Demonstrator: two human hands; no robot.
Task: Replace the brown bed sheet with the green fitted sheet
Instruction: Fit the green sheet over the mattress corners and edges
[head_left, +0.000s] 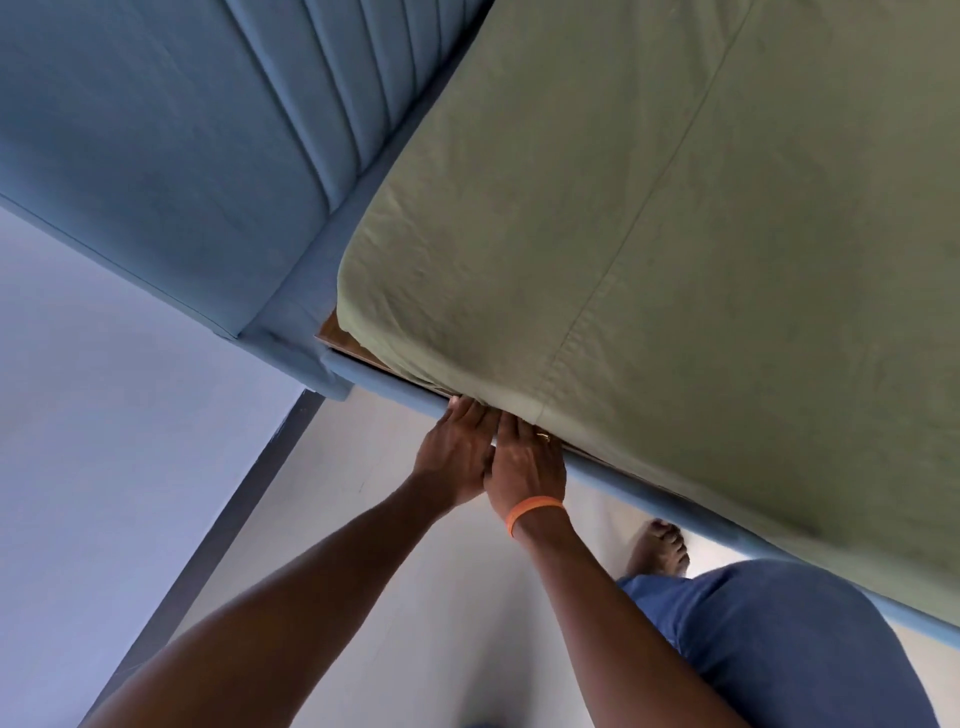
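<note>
- Your green fitted sheet (649, 249) already covers the top of the mattress and wraps its near corner by the blue headboard (156, 145), so the work left here looks like tucking the hem.
- Your left hand (457, 452) and right hand (527, 462) sit side by side, touching, at the lower edge of the sheet where it meets the blue bed rail (613, 475).
- The fingers of both hands point into the gap between mattress and rail, with the tips hidden under the cloth; they look fairly straight and pushed in, though I cannot tell for sure whether they pinch the hem.
- They are placed there because the elastic edge has to go below the mattress side to hold (a loose hem would ride back up).
- A strip of wooden base (343, 338) shows at the corner, so the sheet is not drawn fully under there yet.
- The brown sheet is not in view.
- Your bare foot (660, 545) stands on the floor close to the rail, keeping you near enough to lean in.
</note>
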